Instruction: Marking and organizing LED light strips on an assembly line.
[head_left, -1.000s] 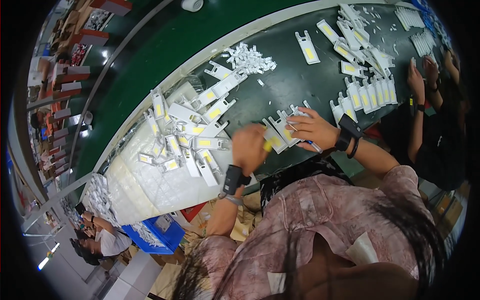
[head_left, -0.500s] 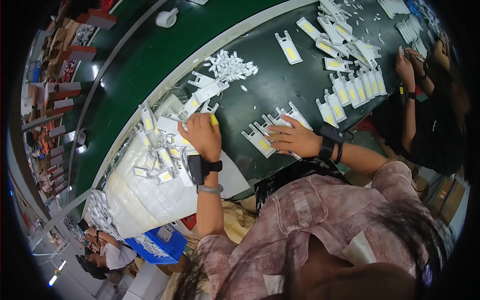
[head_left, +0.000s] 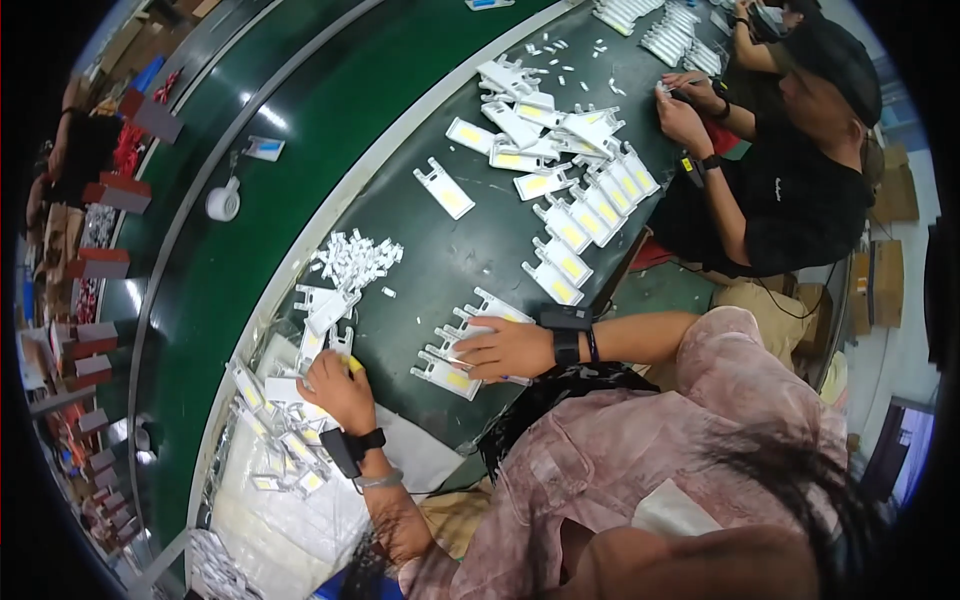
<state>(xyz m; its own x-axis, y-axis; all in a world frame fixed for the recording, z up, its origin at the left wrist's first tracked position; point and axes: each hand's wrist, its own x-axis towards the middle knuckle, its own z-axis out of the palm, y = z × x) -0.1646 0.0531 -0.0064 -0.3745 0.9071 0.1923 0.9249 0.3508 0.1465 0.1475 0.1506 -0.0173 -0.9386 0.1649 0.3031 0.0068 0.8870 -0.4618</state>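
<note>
My left hand (head_left: 340,390) is curled down at the edge of a loose pile of white plastic plates with yellow panels (head_left: 300,446). A yellow cover sits on one finger; the fingertips and whatever they grip are hidden. My right hand (head_left: 507,348) lies over a row of similar forked plates (head_left: 448,378) on the dark table, its fingers stretched across them. A slim, pen-like tool (head_left: 460,364) shows partly under these fingers and seems held there. Beyond my left hand is a heap of small white plastic pieces (head_left: 358,262).
A single plate (head_left: 444,189) lies farther off, near a large plate pile (head_left: 540,125) and a neat overlapping row (head_left: 600,208). At right a co-worker (head_left: 800,170) handles a small part. A green conveyor (head_left: 300,170) with a white roll (head_left: 223,200) runs along the left.
The whole view has swung, so table and hands appear farther left and lower, and more of the co-worker shows. Both hands remain at the same plates, with the left fingers slightly shifted.
</note>
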